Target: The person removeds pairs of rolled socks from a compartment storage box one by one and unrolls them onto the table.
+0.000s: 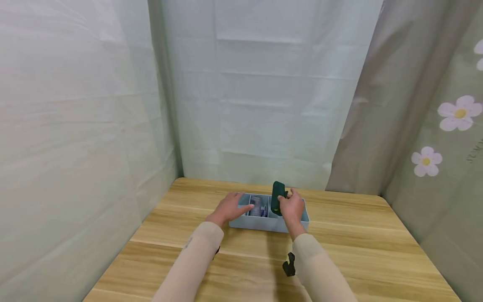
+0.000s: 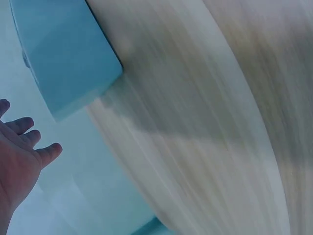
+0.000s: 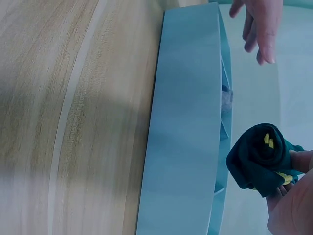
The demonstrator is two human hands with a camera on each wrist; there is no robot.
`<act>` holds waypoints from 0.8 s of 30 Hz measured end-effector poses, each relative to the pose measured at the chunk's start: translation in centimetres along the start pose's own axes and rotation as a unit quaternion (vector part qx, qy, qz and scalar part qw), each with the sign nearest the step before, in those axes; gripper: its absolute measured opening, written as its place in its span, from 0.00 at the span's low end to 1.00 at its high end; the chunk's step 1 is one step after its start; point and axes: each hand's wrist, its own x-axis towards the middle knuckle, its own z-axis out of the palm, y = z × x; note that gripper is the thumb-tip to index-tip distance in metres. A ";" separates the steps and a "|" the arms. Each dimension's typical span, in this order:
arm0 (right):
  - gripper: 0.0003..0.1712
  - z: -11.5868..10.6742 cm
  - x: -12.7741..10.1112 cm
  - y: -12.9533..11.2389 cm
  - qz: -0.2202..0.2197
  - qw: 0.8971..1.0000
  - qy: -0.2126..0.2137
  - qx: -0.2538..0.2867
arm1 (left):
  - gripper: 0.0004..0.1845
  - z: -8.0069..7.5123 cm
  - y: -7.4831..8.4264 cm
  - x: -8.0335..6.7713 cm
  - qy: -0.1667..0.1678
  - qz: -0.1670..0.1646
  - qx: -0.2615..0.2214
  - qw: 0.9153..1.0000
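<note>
A light blue divided box (image 1: 264, 224) stands on the wooden table (image 1: 358, 251). My right hand (image 1: 291, 206) grips a rolled dark green sock (image 1: 278, 197) with yellow marks, held upright over the box's right part. In the right wrist view the sock (image 3: 259, 156) hangs just above the box (image 3: 186, 122), pinched by my right hand (image 3: 293, 205). My left hand (image 1: 231, 206) rests with relaxed fingers at the box's left end. In the left wrist view its spread fingers (image 2: 29, 142) lie near the box corner (image 2: 68, 58). A grey roll (image 1: 256, 206) sits in a middle compartment.
Pale cloth walls close in the table on the left and at the back. A beige curtain (image 1: 377, 105) and a flowered cloth (image 1: 453, 138) hang on the right. Bare wood stretches in front of the box and to its right.
</note>
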 end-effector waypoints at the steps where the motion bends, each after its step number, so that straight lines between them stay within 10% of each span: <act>1: 0.34 -0.1 0.0 -0.1 0.005 1.000 -0.002 0.005 | 0.42 0.0 0.2 0.1 0.001 0.002 -0.003 1.000; 24: 0.36 -1.2 -1.5 -0.9 0.075 0.989 -0.004 0.130 | 0.29 2.0 6.8 1.3 -0.006 0.054 -0.217 0.975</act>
